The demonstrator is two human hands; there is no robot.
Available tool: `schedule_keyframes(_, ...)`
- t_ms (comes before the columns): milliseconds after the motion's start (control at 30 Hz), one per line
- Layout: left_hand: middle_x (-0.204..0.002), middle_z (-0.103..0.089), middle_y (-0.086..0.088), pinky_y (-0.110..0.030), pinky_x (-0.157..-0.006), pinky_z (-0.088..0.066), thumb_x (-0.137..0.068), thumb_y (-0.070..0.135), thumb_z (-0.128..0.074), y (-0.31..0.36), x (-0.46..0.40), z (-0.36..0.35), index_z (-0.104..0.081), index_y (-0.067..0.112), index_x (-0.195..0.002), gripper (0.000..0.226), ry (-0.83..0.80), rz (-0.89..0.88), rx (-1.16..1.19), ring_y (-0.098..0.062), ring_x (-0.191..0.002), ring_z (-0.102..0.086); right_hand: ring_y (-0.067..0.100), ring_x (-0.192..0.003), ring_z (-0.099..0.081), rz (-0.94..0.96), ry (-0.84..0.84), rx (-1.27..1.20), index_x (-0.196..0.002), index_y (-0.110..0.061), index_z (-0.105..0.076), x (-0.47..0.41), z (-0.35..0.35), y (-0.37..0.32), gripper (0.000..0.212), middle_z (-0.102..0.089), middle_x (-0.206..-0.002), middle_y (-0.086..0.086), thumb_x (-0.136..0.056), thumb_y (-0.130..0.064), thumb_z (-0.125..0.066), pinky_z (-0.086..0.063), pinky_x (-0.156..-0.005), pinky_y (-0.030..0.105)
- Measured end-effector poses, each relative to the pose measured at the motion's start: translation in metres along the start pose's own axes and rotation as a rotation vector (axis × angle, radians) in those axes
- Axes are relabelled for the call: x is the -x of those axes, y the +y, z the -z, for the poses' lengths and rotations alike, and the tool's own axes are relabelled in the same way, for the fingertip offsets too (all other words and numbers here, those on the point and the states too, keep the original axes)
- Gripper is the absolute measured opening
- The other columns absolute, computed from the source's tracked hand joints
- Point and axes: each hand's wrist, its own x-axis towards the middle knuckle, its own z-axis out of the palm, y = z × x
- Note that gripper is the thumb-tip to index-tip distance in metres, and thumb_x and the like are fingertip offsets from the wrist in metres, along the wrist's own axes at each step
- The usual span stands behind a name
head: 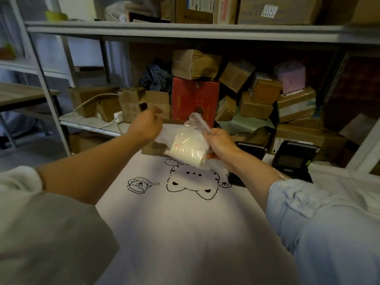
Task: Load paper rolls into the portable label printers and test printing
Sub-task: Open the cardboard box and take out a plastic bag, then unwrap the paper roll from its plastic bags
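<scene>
A clear plastic bag (pixel 190 144) with white paper rolls inside hangs above the white cloth, and my right hand (pixel 221 143) grips its right side near the top. My left hand (pixel 146 125) is raised just left of the bag, blurred, fingers curled; whether it holds anything I cannot tell. Two black label printers lie on the cloth at the right with lids open: one (pixel 293 160) in plain sight, the other (pixel 249 151) partly hidden behind my right wrist.
The white cloth (pixel 185 223) with a cartoon bear print covers the work surface. A low cardboard box (pixel 154 148) sits behind the bag. Metal shelving holds a red box (pixel 195 99), several brown parcels, and a white power strip (pixel 119 116) with cable at left.
</scene>
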Motion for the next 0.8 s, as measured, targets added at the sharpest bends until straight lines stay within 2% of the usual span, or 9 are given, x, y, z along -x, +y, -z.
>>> schedule_keyframes(100,-0.134,-0.052,-0.01,-0.036,-0.097,-0.042,-0.098,0.028,-0.045,0.011,0.028,-0.02,-0.047,0.013,-0.133,0.038,-0.3,-0.103,-0.031,-0.025,-0.122,-0.05,0.016,-0.061,-0.053,-0.032,-0.015,-0.023,-0.105,-0.013,-0.054,0.009,-0.007,0.022,0.014,-0.055,-0.078,0.007,-0.101,-0.019,-0.042,-0.051,-0.056,0.029)
schedule_keyframes(233,-0.135,-0.051,-0.009,-0.03,-0.099,-0.037,-0.094,0.015,-0.052,-0.003,0.046,-0.046,-0.049,0.011,-0.131,0.037,-0.558,-0.086,-0.019,-0.023,-0.127,-0.045,0.019,-0.062,-0.055,-0.148,-0.009,-0.099,-0.081,-0.016,-0.054,0.017,-0.022,0.059,0.018,-0.055,-0.073,0.006,-0.097,-0.011,-0.046,-0.05,-0.055,0.034)
schedule_keyframes(333,-0.133,-0.05,-0.009,-0.028,-0.094,-0.037,-0.087,-0.005,-0.052,-0.014,0.046,-0.056,-0.047,0.011,-0.134,0.05,-0.65,0.007,0.012,-0.021,-0.124,-0.045,0.025,-0.079,-0.061,-0.216,-0.035,-0.111,-0.088,-0.015,-0.056,0.015,-0.031,0.075,0.008,-0.061,-0.089,0.01,-0.089,-0.008,-0.051,-0.057,-0.071,0.043)
schedule_keyframes(433,-0.13,-0.051,-0.008,-0.032,-0.098,-0.041,-0.081,0.0,-0.062,-0.016,0.043,-0.059,-0.044,0.015,-0.134,0.058,-0.753,0.056,-0.005,-0.024,-0.121,-0.047,0.022,-0.089,-0.063,-0.217,-0.149,-0.225,-0.106,-0.012,-0.06,0.01,-0.027,0.068,0.018,-0.063,-0.098,0.007,-0.089,-0.008,-0.055,-0.056,-0.065,0.033)
schedule_keyframes(500,-0.13,-0.052,-0.004,-0.036,-0.104,-0.041,-0.072,0.017,-0.076,-0.022,0.043,-0.061,-0.043,0.017,-0.135,0.071,-0.762,0.033,-0.023,-0.022,-0.121,-0.048,0.019,-0.089,-0.061,-0.167,-0.178,-0.214,-0.105,-0.014,-0.062,0.009,-0.02,0.063,0.018,-0.062,-0.098,0.004,-0.089,-0.009,-0.058,-0.053,-0.065,0.028)
schedule_keyframes(533,-0.13,-0.052,-0.003,-0.038,-0.105,-0.042,-0.064,0.028,-0.079,-0.027,0.042,-0.064,-0.043,0.019,-0.135,0.08,-0.737,0.004,-0.055,-0.022,-0.121,-0.049,0.018,-0.093,-0.058,-0.123,-0.126,-0.089,-0.108,-0.017,-0.06,0.005,-0.015,0.065,0.021,-0.06,-0.103,0.002,-0.087,-0.015,-0.061,-0.051,-0.07,0.027)
schedule_keyframes(600,-0.13,-0.051,-0.004,-0.042,-0.104,-0.044,-0.053,0.05,-0.079,-0.038,0.042,-0.074,-0.041,0.022,-0.136,0.096,-0.688,-0.037,-0.171,-0.025,-0.122,-0.049,0.021,-0.113,-0.051,-0.072,-0.02,0.382,-0.127,-0.025,-0.052,-0.002,-0.007,0.076,0.048,-0.053,-0.124,-0.001,-0.082,-0.037,-0.065,-0.047,-0.087,0.03)
schedule_keyframes(667,-0.129,-0.045,-0.003,-0.042,-0.104,-0.043,-0.056,0.056,-0.078,-0.044,0.043,-0.082,-0.039,0.022,-0.137,0.097,-0.653,-0.058,-0.265,-0.024,-0.124,-0.043,0.026,-0.123,-0.048,-0.103,-0.065,0.571,-0.135,-0.027,-0.047,-0.002,-0.006,0.083,0.06,-0.052,-0.133,0.0,-0.082,-0.051,-0.059,-0.043,-0.099,0.036)
schedule_keyframes(800,-0.127,-0.049,-0.002,-0.04,-0.099,-0.049,-0.044,0.069,-0.073,-0.055,0.032,-0.085,-0.044,0.02,-0.132,0.105,-0.61,-0.073,-0.305,-0.022,-0.118,-0.049,0.023,-0.097,-0.06,-0.076,-0.223,0.39,-0.108,-0.018,-0.061,0.002,-0.022,0.086,0.024,-0.063,-0.1,0.002,-0.094,-0.034,-0.05,-0.047,-0.086,0.033)
